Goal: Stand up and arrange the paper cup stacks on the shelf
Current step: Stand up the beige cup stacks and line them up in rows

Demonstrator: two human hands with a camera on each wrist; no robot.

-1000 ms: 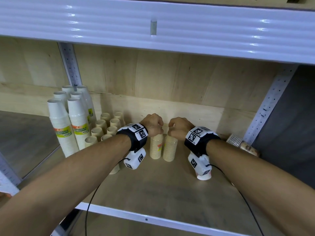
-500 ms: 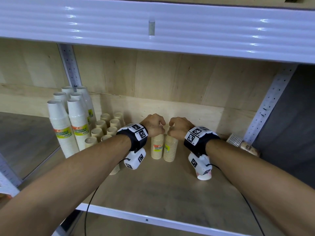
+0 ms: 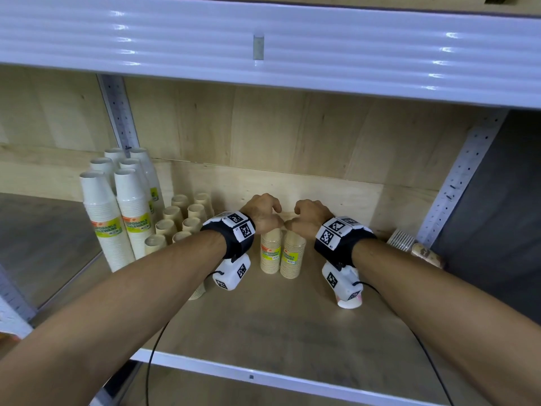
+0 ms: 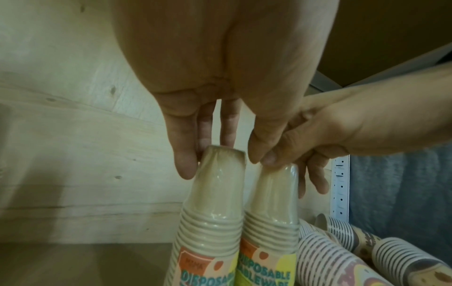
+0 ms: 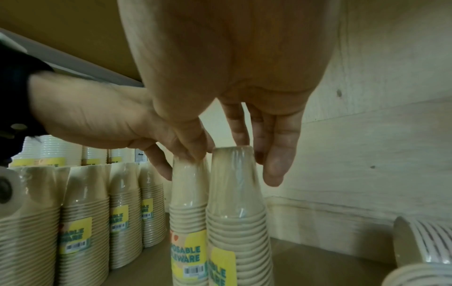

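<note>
- Two tan cup stacks are seen upright on the wooden shelf (image 3: 292, 332), side by side and touching: the left tan stack (image 3: 270, 254) and the right tan stack (image 3: 292, 257).
- The top of the left tan stack is pinched by the fingertips of the left hand (image 3: 262, 213); in the left wrist view the fingers (image 4: 186, 164) are seen lying against the top cup's wall.
- The top of the right tan stack is gripped in the same way by the right hand (image 3: 310, 218), its fingers (image 5: 274, 170) curled down around the top cup.
- Compared with a second ago, the yellow labels are now turned toward the front on both stacks, and the two stacks are brought close together; the hands are kept on the tops throughout.
- From this it is judged that the pair is being squared up and faced outward, so this placement is nearly done.
- A block of other tan stacks (image 3: 181, 221) and taller white stacks (image 3: 117, 218) is already set upright at the left.
- Patterned stacks (image 4: 342, 257) are left lying on their sides at the right, so more standing-up is judged to remain.
</note>
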